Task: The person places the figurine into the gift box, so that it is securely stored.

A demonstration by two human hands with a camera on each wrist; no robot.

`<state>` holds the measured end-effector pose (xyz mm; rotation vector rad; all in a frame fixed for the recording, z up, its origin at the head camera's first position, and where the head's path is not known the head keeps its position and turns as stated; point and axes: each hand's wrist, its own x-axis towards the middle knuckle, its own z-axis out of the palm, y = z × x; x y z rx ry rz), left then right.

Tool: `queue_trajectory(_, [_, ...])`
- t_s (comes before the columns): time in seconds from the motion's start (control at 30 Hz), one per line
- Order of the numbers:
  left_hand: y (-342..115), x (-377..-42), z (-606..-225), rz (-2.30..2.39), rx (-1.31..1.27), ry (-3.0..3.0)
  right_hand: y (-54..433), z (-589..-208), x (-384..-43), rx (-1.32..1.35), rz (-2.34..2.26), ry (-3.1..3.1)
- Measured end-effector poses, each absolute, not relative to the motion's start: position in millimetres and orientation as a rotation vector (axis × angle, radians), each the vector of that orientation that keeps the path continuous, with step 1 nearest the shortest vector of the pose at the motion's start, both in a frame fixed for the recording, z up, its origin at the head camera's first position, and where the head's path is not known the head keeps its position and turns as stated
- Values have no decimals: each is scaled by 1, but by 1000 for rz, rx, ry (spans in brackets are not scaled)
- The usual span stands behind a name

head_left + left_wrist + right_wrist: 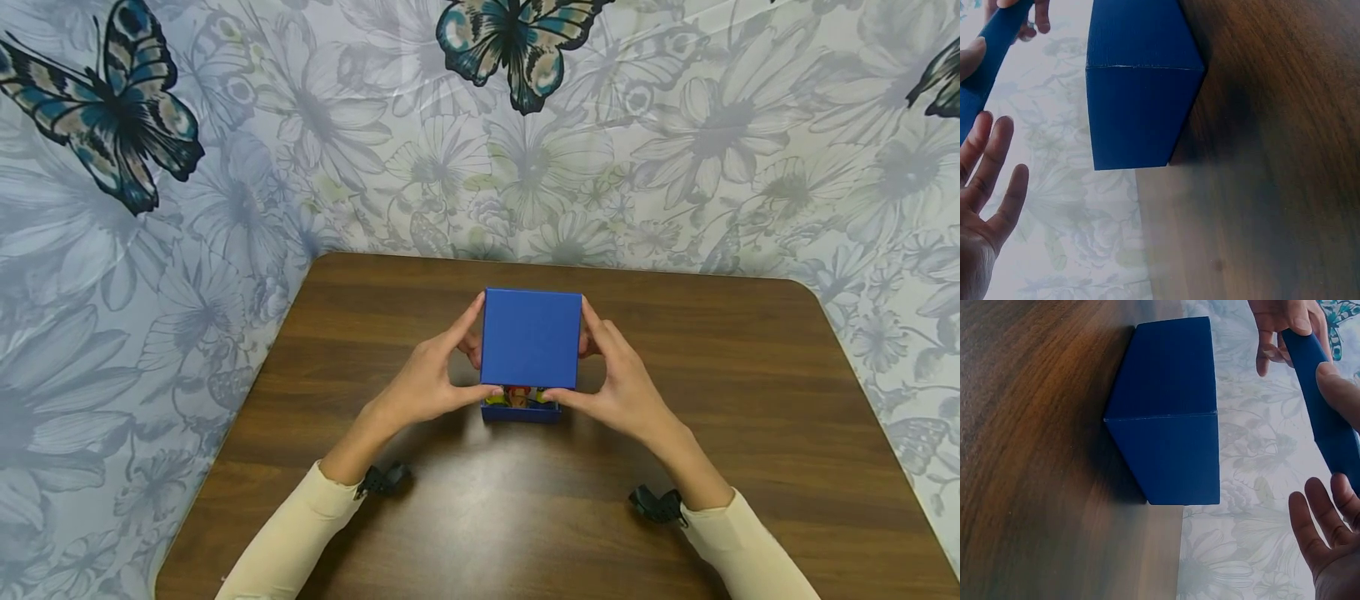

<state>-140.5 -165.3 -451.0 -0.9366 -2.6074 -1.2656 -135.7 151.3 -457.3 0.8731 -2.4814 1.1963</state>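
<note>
Both hands hold a square blue box lid (531, 337) level above a blue box (519, 412) on the table. My left hand (429, 375) grips the lid's left side, thumb at the near edge and fingers along the side. Mirroring it, my right hand (621, 379) grips the right side the same way. In both wrist views a gap shows between the lid (988, 69) and the box (1166, 425). Through the opening at the front, small yellow and reddish-brown contents (518, 397) show; the lid hides the rest of them.
The box stands on a brown wooden table (712, 375) with rounded far corners. Behind the table hangs a pale floral cloth (420, 158) with large butterflies. Each wrist wears a dark strap (384, 480), and the sleeves are cream.
</note>
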Motion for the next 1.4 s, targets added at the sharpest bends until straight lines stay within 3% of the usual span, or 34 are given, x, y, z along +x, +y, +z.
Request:
queue_trajectory(0.77, [-167,-142,-474,-1355,-790,-2870,143,-460,-132,630,1243,-3017])
queue_trajectory(1.4, [-168,-138,-493,-1375,-759,-2983,138,-473,-137,639,1285,-3120])
